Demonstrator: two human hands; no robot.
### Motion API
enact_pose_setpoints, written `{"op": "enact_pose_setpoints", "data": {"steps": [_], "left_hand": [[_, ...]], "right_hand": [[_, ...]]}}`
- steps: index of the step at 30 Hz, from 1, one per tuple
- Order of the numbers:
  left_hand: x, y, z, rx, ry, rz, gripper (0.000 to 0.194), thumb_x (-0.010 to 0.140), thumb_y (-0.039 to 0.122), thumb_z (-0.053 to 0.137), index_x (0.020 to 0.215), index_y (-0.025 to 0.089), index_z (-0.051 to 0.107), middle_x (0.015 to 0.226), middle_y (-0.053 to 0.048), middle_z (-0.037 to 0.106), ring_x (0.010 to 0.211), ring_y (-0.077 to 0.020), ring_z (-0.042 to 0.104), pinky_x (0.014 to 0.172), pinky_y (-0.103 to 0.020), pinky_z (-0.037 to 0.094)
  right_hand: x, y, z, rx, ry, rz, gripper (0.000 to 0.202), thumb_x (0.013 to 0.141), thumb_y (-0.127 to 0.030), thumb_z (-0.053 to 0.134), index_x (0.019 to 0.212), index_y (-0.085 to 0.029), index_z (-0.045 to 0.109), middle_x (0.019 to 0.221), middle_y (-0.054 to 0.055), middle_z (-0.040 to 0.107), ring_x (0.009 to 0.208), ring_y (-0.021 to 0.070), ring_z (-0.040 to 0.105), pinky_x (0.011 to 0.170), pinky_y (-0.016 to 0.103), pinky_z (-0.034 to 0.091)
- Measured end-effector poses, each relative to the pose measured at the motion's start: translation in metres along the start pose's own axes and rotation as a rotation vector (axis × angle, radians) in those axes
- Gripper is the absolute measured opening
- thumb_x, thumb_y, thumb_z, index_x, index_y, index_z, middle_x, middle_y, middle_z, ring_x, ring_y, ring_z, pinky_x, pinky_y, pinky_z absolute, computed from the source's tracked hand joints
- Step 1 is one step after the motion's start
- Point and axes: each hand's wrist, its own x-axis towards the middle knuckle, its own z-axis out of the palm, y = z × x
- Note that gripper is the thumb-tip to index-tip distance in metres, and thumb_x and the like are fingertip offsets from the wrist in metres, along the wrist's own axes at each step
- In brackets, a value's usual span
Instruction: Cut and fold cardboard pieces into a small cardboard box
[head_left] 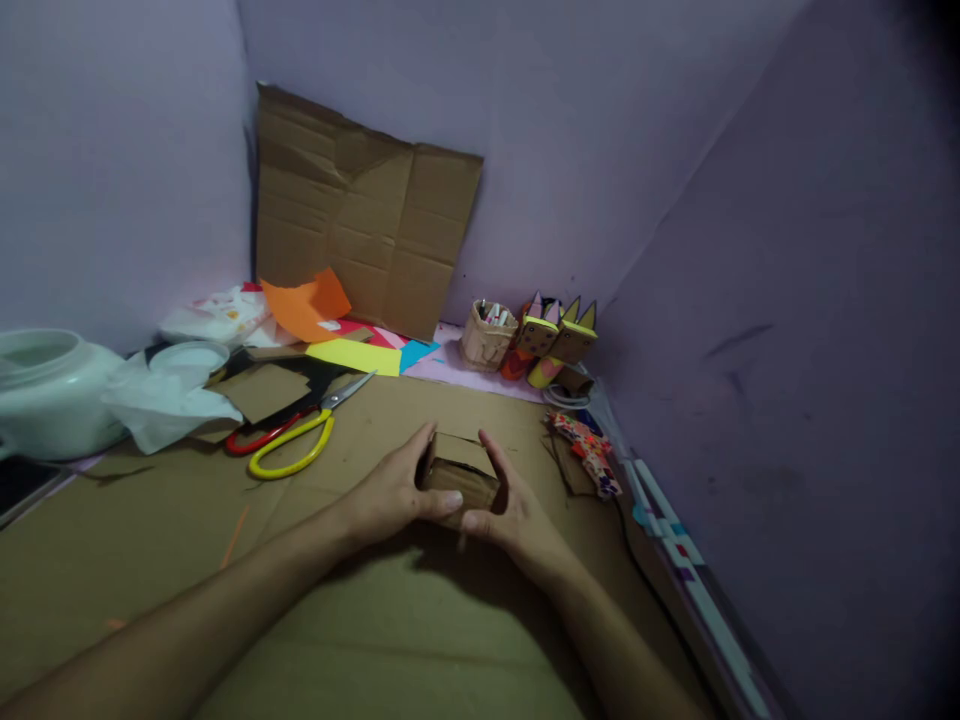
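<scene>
Between my hands is a small brown cardboard box (463, 480), with a narrow dark gap showing along its upper flap. My left hand (401, 488) grips its left side, thumb across the near face and fingers behind the side. On the right side, my right hand (517, 510) is wrapped round it, its thumb at the lower near corner. The box is just above or on the cardboard sheet (360, 610) covering the table; I cannot tell which. Scissors (300, 430) with red and yellow handles lie to the left, beyond my left forearm.
A white jar (64, 400) and crumpled plastic (161, 400) stand at left. Coloured paper (356, 356) lies before a leaning cardboard panel (360, 220). A pen holder (487, 335) and decorated tubes (555, 335) stand at back right. Patterned fabric (589, 450) and a black cord (652, 580) lie right.
</scene>
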Motion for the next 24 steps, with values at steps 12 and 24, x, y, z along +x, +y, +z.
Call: {"op": "enact_pose_setpoints", "data": {"steps": [12,24], "left_hand": [[-0.002,0.005,-0.002,-0.041,-0.033,0.039,0.089,0.069,0.047,0.063,0.139,0.009,0.023,0.134,-0.016,0.045,0.120,-0.0310,0.044,0.100,-0.041,0.033],[-0.001,0.000,-0.003,-0.234,-0.103,-0.001,0.095,0.068,0.049,0.065,0.141,0.011,0.017,0.140,-0.017,0.036,0.125,-0.0319,0.038,0.101,-0.043,0.033]], "right_hand": [[0.003,0.005,0.003,0.290,-0.064,-0.034,0.090,0.048,-0.047,0.081,0.125,-0.023,0.042,0.129,0.015,0.051,0.115,0.0320,0.052,0.098,0.049,0.038],[0.005,0.011,-0.003,0.265,-0.044,-0.052,0.082,0.052,-0.048,0.079,0.122,-0.023,0.046,0.124,0.013,0.056,0.113,0.0306,0.054,0.096,0.047,0.040]]}}
